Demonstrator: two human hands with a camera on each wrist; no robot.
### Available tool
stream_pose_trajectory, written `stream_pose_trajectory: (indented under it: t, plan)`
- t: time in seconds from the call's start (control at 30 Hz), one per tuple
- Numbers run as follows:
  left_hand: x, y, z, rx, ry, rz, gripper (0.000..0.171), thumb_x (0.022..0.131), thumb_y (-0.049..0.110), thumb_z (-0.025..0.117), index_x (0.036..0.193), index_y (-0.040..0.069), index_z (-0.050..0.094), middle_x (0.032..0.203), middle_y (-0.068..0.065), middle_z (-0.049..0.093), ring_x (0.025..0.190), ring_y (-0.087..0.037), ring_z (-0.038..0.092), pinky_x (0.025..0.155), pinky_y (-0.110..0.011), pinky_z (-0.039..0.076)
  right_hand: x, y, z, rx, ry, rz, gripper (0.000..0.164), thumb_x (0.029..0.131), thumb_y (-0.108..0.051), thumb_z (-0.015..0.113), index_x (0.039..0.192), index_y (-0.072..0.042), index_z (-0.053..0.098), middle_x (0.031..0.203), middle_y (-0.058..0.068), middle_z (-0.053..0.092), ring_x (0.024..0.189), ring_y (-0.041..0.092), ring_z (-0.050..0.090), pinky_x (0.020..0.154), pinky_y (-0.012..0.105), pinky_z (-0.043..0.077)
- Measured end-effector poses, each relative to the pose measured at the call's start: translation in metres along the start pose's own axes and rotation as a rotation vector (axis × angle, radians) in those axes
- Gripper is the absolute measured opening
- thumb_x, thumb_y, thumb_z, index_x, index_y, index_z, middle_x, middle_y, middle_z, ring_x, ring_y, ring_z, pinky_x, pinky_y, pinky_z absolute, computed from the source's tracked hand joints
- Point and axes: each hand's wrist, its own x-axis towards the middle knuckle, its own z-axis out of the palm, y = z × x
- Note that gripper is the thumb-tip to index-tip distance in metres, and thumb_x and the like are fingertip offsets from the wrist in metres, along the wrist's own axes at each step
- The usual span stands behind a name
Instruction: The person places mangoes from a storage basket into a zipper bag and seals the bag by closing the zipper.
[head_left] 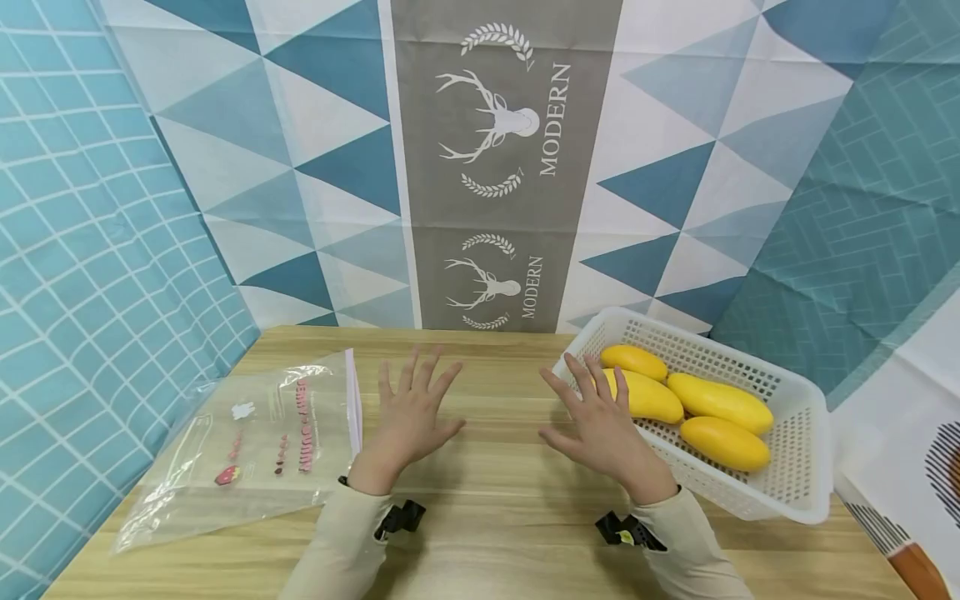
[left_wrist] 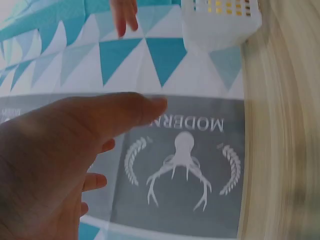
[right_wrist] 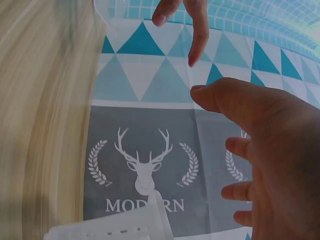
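Note:
In the head view my left hand hovers over the wooden table, fingers spread, holding nothing. Just left of it lies a clear zip bag with pink lettering and a strawberry print. My right hand is also spread and holds nothing, beside the near left side of a white perforated basket. Several yellow mangoes lie in the basket, among them a long mango and a front mango. The right fingertips overlap the basket's edge in the picture; contact cannot be told.
The wooden table reaches back to a patterned cloth with deer heads and triangles. Blue tiled cloth hangs at the left. A white cloth with printed shapes is at the right, past the basket.

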Motion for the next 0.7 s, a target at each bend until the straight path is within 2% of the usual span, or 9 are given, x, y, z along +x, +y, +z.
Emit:
stream_pose_trajectory:
  t: [0.1,0.27,0.57,0.7]
  plan:
    - [-0.001,-0.011,0.000,-0.015,0.042,-0.022,0.076,0.083,0.042,0.078,0.148,0.020,0.045,0.157,-0.015,0.028,0.148,-0.042,0.010,0.108,-0.072,0.002,0.002,-0.002,0.003,-0.017,0.037,-0.048,0.072,0.085,-0.045,0.073,0.147,-0.020,0.047,0.154,0.018,0.032,0.142,0.044,0.022,0.107,0.070,0.010]
    - [-0.004,-0.031,-0.001,-0.028,0.066,-0.079,0.075,0.081,0.036,0.079,0.145,0.015,0.047,0.155,-0.018,0.031,0.147,-0.043,0.010,0.108,-0.073,-0.002,0.004,-0.009,0.009,-0.036,0.086,-0.119,0.067,0.083,-0.043,0.075,0.142,-0.020,0.051,0.148,0.018,0.041,0.138,0.042,0.030,0.105,0.069,0.018]
    - [-0.008,-0.064,-0.005,-0.019,0.073,-0.206,0.078,0.084,0.035,0.076,0.149,0.011,0.041,0.153,-0.025,0.030,0.145,-0.047,0.009,0.107,-0.074,-0.002,0.006,-0.022,0.023,-0.037,0.091,-0.215,0.063,0.083,-0.044,0.073,0.137,-0.017,0.055,0.142,0.017,0.047,0.131,0.038,0.039,0.102,0.066,0.026]
    - [-0.011,-0.075,-0.006,-0.046,0.058,-0.257,0.077,0.086,0.031,0.075,0.150,0.007,0.038,0.152,-0.027,0.026,0.145,-0.049,0.007,0.106,-0.075,-0.004,0.006,-0.030,0.030,-0.025,0.057,-0.252,0.061,0.085,-0.045,0.072,0.137,-0.018,0.055,0.142,0.015,0.047,0.131,0.036,0.040,0.103,0.064,0.028]
